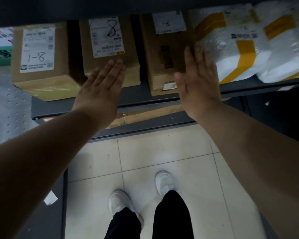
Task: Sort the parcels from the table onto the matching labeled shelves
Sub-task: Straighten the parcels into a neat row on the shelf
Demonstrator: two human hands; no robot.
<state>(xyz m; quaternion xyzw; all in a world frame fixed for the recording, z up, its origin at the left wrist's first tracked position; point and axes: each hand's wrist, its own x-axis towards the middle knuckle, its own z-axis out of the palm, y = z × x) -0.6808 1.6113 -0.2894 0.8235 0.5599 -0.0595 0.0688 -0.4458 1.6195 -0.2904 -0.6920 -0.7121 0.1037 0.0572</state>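
Observation:
Three brown cardboard parcels stand in a row on a dark shelf [133, 97]: one marked "1-8" [40, 56] at the left, one marked "8" [109, 40] in the middle, one marked "1-8" [166, 49] to the right. White bubble-wrap parcels with yellow tape [248, 47] lie at the far right. My left hand [102, 87] is flat and open in front of the middle parcel, fingertips at its lower front. My right hand [198, 78] is flat and open beside the right cardboard parcel, between it and the white parcels. Neither hand holds anything.
A flat brown parcel [145, 114] lies on the shelf below. An upper shelf's dark edge [110, 7] runs across the top. White bubble wrap [5, 107] fills the left side. Tiled floor [162, 161], my white shoes and a paper scrap [50, 198] are below.

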